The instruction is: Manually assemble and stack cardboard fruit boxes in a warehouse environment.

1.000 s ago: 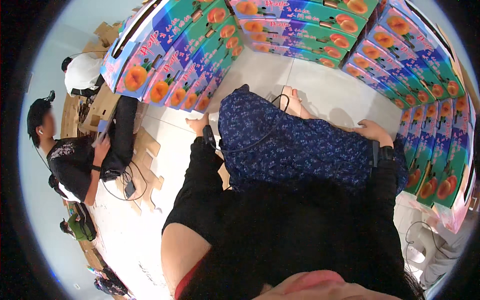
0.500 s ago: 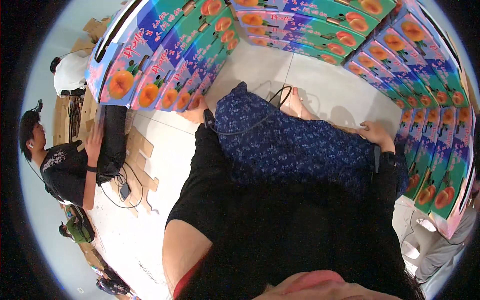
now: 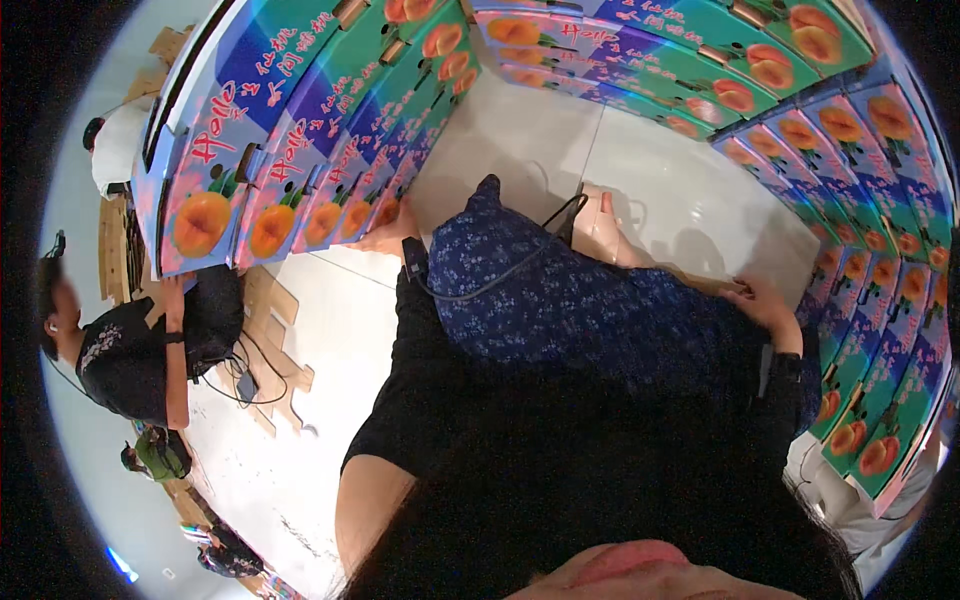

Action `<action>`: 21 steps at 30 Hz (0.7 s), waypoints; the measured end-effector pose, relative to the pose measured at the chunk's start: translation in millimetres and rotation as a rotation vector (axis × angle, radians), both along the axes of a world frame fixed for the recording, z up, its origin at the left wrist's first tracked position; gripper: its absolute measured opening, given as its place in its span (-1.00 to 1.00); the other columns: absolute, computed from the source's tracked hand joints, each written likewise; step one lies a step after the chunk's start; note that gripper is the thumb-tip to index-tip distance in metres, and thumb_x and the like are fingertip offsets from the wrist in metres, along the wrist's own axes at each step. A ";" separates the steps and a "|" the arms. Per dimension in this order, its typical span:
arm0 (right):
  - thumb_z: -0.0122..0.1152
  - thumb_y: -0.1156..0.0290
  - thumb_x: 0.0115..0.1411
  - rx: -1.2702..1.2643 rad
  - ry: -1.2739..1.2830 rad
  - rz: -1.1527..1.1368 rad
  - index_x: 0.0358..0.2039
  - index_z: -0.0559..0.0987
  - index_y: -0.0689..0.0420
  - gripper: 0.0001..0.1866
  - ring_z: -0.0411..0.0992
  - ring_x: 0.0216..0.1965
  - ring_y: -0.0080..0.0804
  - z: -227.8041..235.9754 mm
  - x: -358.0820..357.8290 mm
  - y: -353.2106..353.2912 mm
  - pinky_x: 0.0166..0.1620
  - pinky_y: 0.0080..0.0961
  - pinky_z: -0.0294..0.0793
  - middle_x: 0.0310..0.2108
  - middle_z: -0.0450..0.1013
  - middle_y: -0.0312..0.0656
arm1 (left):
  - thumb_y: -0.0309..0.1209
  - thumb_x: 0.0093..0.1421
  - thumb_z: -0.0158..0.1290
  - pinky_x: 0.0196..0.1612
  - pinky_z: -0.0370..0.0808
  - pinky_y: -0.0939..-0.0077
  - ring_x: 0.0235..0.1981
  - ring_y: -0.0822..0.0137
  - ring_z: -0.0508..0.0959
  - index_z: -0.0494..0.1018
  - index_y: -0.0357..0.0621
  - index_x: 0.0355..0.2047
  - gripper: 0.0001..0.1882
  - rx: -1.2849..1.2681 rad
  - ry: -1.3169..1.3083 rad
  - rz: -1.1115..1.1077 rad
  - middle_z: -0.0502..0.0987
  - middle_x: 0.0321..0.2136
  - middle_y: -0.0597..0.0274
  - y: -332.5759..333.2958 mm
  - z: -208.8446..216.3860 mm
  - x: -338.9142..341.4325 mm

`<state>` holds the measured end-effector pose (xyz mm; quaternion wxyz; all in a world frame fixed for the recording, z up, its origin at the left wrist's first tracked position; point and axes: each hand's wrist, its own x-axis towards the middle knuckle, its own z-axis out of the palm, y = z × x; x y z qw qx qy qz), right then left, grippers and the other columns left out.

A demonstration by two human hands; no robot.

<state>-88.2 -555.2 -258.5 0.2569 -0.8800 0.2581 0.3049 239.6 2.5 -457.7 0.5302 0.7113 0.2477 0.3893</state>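
The left stack of peach-printed cartons [image 3: 290, 190] borders the left edge of the tiled floor [image 3: 525, 145], its printed faces lined up, seemingly so that each layer bears squarely on the one below. The left hand [image 3: 380, 240] reaches to the stack's lowest near corner, apparently touching it, but the fingertips are hidden, so I cannot tell their spread or grip. The right hand [image 3: 768, 303] rests by the navy floral skirt [image 3: 560, 290], fingers loosely bent; whether they pinch cloth is unclear.

black top [image 3: 570, 440], navy skirt [image 3: 550, 310] with small pale flowers, dark wristbands [image 3: 783, 375], black cable [image 3: 474, 297]
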 end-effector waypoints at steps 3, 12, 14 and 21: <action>0.24 0.09 0.10 0.042 -0.056 -0.010 0.00 0.42 0.24 -0.42 0.47 -0.15 -0.27 -0.1 3.1 -0.3 -0.09 -0.41 0.43 -0.19 0.49 -0.03 | -0.37 -0.41 0.43 0.08 0.36 0.05 0.04 0.01 0.33 -0.30 -0.31 0.20 0.32 -0.043 -0.108 -0.064 0.14 0.07 -0.24 8.8 -16.3 2.0; 0.19 0.02 0.10 0.053 -0.002 -0.048 -0.01 0.44 0.26 -0.40 0.45 -0.08 -0.09 4.4 8.8 3.1 -0.03 -0.29 0.42 -0.10 0.45 0.07 | -0.65 -0.34 0.36 0.14 0.35 0.11 0.04 0.09 0.29 -0.36 -0.17 0.20 0.26 -0.369 -0.336 -0.232 0.05 0.09 -0.14 -22.8 26.8 -12.1; 0.18 0.00 0.10 0.050 0.037 -0.091 0.01 0.43 0.24 -0.38 0.45 -0.08 -0.10 2.4 5.2 0.2 -0.02 -0.30 0.42 -0.10 0.45 0.06 | -0.65 -0.34 0.35 0.13 0.37 0.11 0.03 0.11 0.30 -0.36 -0.15 0.21 0.26 -0.316 -0.202 -0.164 0.05 0.09 -0.14 -43.5 54.5 -18.5; 0.18 -0.02 0.10 0.032 0.010 -0.052 0.02 0.43 0.21 -0.37 0.44 -0.07 -0.10 -1.7 0.9 -0.9 -0.02 -0.30 0.42 -0.09 0.45 0.04 | -0.63 -0.30 0.32 0.05 0.43 0.18 -0.03 0.19 0.36 -0.35 -0.13 0.22 0.23 -0.358 -0.083 -0.043 0.16 0.04 -0.14 -43.8 54.9 -19.9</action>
